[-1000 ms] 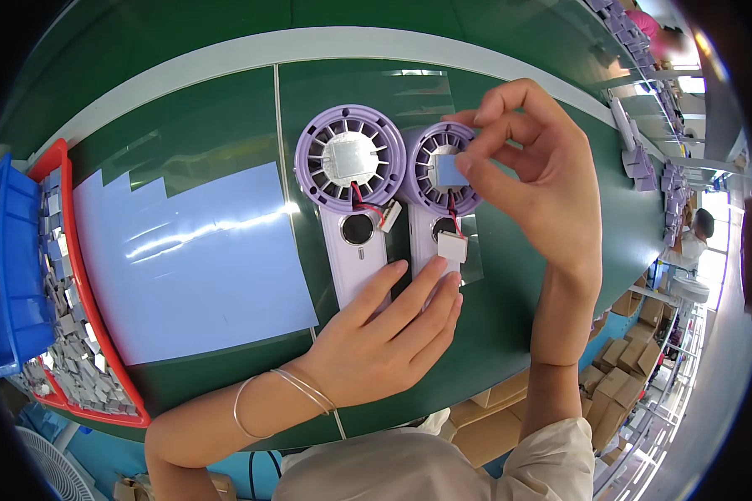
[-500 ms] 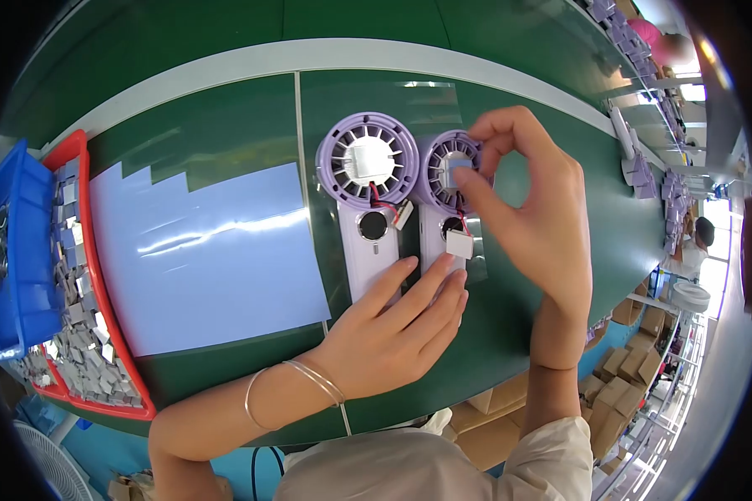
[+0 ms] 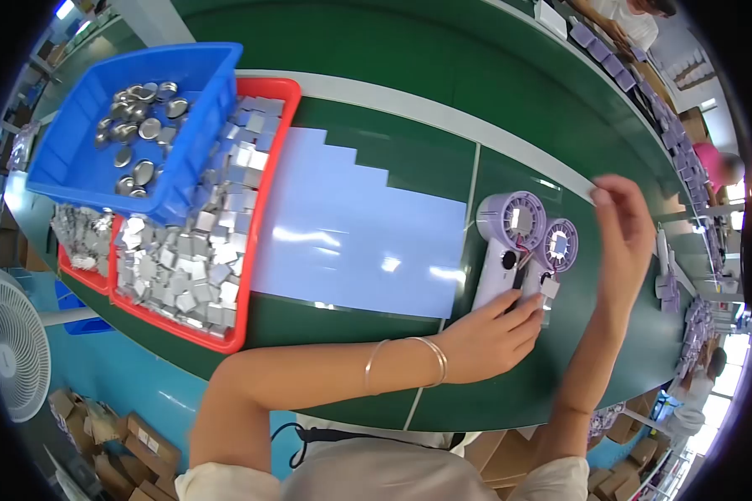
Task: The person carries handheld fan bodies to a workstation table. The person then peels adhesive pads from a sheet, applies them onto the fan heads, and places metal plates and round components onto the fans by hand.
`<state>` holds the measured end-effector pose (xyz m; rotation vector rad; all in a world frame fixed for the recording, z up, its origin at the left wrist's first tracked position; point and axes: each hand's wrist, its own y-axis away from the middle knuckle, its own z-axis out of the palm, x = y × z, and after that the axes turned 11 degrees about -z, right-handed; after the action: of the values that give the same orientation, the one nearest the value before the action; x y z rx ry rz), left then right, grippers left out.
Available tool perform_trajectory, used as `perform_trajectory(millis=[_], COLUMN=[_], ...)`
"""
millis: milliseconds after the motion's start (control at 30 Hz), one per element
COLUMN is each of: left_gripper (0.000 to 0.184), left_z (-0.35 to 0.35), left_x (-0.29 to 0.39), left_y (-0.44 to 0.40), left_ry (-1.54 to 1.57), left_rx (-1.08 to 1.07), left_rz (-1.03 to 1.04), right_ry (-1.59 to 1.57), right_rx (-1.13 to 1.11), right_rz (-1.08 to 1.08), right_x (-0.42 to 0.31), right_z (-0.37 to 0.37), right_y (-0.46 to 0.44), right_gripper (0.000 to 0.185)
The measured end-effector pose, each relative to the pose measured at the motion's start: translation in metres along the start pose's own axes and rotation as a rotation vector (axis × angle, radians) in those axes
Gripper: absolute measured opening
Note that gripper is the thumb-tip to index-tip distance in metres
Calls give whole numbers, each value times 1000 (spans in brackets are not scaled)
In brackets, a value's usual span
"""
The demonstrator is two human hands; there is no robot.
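Fans (image 3: pixel 522 221) side by side, left hand (image 3: pixel 493 338) across their handles

Two purple-and-white handheld fans lie on the green worktop (image 3: pixel 409 175), their round heads pointing away from the person and seeming to touch. The left fan (image 3: pixel 499 249) shows a silvery plate (image 3: pixel 521 220) in the middle of its slotted head, reddish wires (image 3: pixel 522 247) at the head's lower edge and a dark round disc (image 3: pixel 508 260) on its handle. The right fan (image 3: pixel 560 255) has a bright centre too, with a pale connector (image 3: pixel 550 287) lying over its handle.

Fingers of the left hand rest spread over both handles; the thumb is hidden, so I cannot tell whether that grip closes on either. The right hand (image 3: pixel 629 225) is raised to the right of the fans, apart from them, thumb near the bent forefinger; I cannot tell whether this grip is together or holds anything.

Left of the fans, a glossy blue sheet (image 3: pixel 351 242) with a stepped far edge lies flat. Past it, a red tray (image 3: pixel 261 209) holds heaped silvery squares (image 3: pixel 180 284), and a blue bin (image 3: pixel 213 108) with round metal discs (image 3: pixel 149 129) inside overlaps the tray's far part. At lower left are a white electric fan (image 3: pixel 7 359) and cardboard boxes (image 3: pixel 150 442); at upper right, purple parts (image 3: pixel 614 67) line up near a person in white (image 3: pixel 635 23)
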<state>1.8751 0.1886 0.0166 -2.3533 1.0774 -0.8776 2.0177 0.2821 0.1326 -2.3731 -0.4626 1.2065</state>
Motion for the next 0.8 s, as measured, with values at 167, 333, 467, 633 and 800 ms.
perform_trajectory(millis=[167,333,467,633,800], left_gripper=[31,33,32,33,34], left_z=[9,18,23,17,10], left_x=[2,6,4,3,2], left_y=[10,14,17,10,7], left_ry=[45,162,198,242,262], left_rx=[-55,-135,-208,-217,-261], left_rz=[28,-41,-36,-38,-36], right_ry=[347,481,545,611,512], right_rx=[-414,-552,-542,-469,-440], right_rz=[-539,-494,-484,-554,-450], right_x=[-38,-41,-34,-32,-32], right_z=[129,198,217,222,220], right_y=[-7,1,6,9,7], right_gripper=[21,45,44,36,26])
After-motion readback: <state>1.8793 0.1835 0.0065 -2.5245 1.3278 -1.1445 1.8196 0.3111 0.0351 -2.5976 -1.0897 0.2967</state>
